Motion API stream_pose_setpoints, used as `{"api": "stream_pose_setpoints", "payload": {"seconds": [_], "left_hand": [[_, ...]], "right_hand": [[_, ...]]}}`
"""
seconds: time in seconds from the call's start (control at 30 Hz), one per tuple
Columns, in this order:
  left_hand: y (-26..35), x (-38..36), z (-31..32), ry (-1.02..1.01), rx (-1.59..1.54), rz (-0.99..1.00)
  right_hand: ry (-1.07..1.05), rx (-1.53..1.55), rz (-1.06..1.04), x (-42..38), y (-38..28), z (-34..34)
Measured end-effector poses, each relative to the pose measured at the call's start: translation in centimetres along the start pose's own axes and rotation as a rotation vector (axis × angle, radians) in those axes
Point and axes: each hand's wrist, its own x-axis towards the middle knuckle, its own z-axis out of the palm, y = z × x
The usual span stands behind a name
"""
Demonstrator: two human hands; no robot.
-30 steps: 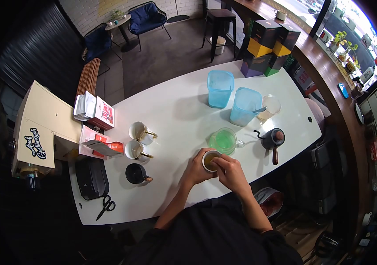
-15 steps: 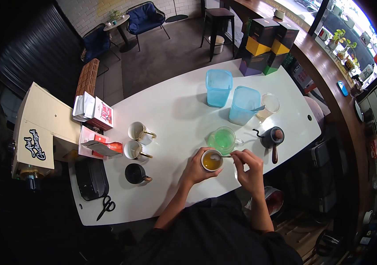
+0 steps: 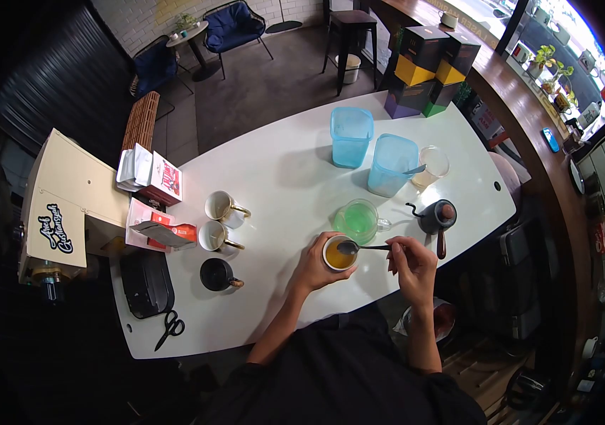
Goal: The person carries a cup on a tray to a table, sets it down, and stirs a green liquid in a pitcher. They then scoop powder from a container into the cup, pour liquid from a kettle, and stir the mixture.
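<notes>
My left hand (image 3: 314,268) is wrapped round a small white cup (image 3: 338,267) holding a yellow-orange liquid. Between the fingers and thumb of my right hand (image 3: 413,265) is the handle of a spoon (image 3: 372,247); its bowl lies over the cup's opening. Just beyond the cup stands a clear glass cup (image 3: 359,221) of green liquid, its handle pointing right. To the right of that is a small dark kettle (image 3: 435,218) with a thin spout and a wooden handle.
Two blue plastic containers (image 3: 351,138) and a clear cup (image 3: 433,164) stand farther back on the white table (image 3: 274,177). White mugs (image 3: 221,207), a black mug (image 3: 217,275) and scissors (image 3: 170,329) lie to the left. Stacked boxes (image 3: 423,74) occupy the far right corner.
My right hand has moved slightly right, and the spoon has come up out of the liquid to a flatter position over the cup. My left hand keeps its hold.
</notes>
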Motion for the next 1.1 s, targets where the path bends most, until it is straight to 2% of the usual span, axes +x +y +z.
{"api": "stream_pose_setpoints", "payload": {"seconds": [0.27,0.33,0.83,1.1], "left_hand": [[-0.2,-0.1,0.1,0.004,0.020,0.015],[-0.2,0.0,0.2,0.006,-0.009,-0.032],[0.3,0.0,-0.1,-0.015,-0.002,-0.025],[0.4,0.0,-0.1,-0.025,-0.009,-0.041]], "right_hand": [[0.197,0.348,0.039,1.2,1.6,-0.5],[0.193,0.337,0.033,1.6,2.2,-0.7],[0.067,0.148,0.119,3.2,6.5,1.4],[-0.041,0.100,0.154,3.7,6.7,1.7]]}}
